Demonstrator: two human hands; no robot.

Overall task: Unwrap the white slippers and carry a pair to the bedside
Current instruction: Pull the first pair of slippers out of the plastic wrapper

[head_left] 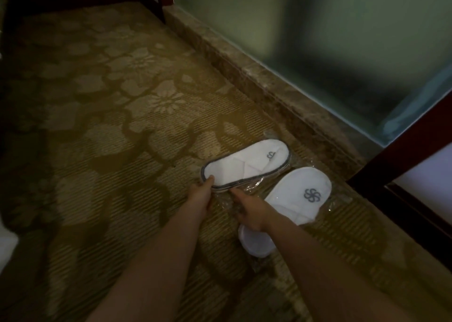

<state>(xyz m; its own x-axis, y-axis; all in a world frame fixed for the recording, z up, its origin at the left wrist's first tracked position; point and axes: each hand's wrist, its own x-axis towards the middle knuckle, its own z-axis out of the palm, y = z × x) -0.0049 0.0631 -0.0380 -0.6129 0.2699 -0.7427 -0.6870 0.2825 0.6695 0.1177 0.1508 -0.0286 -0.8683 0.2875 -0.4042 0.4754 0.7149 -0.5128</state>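
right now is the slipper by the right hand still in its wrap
Still wrapped. Clear shiny plastic shows around the edges of the right slipper on the carpet. The right hand rests over its heel end.

I count two hands in my view, the left hand (200, 195) and the right hand (249, 211). I count two slipper bundles on the carpet: one grey-edged stack (247, 165), where I cannot tell how many slippers lie together, and one plastic-wrapped bundle (299, 197). I see two grey logos, one per bundle, and one clear wrapper (247, 190) lying under them
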